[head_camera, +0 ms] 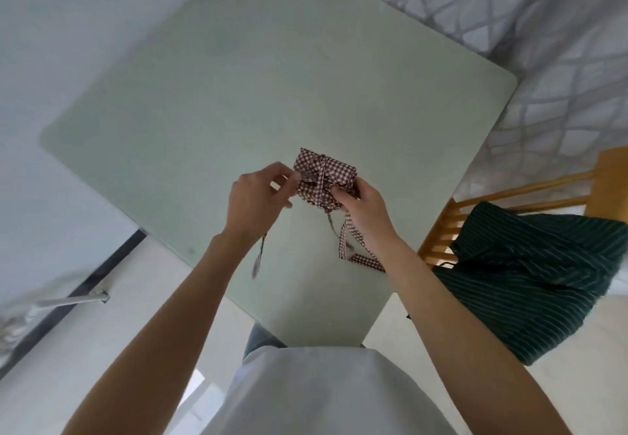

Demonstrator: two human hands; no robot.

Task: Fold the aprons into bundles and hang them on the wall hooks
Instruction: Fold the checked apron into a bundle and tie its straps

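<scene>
A red-and-white checked apron (324,176) is folded into a small bundle with a strap wound round it, held just above the pale green table (238,94). My right hand (363,203) grips the bundle's near right side. My left hand (256,196) pinches a strap end at the bundle's left edge. Another checked strap (350,247) hangs down from the bundle onto the table by my right wrist. A thin strap tail (258,261) dangles below my left wrist.
A dark green striped apron (530,275) is draped over a wooden chair (441,230) at the table's right. A patterned curtain (509,9) hangs behind. White wall lies to the left, pale floor below.
</scene>
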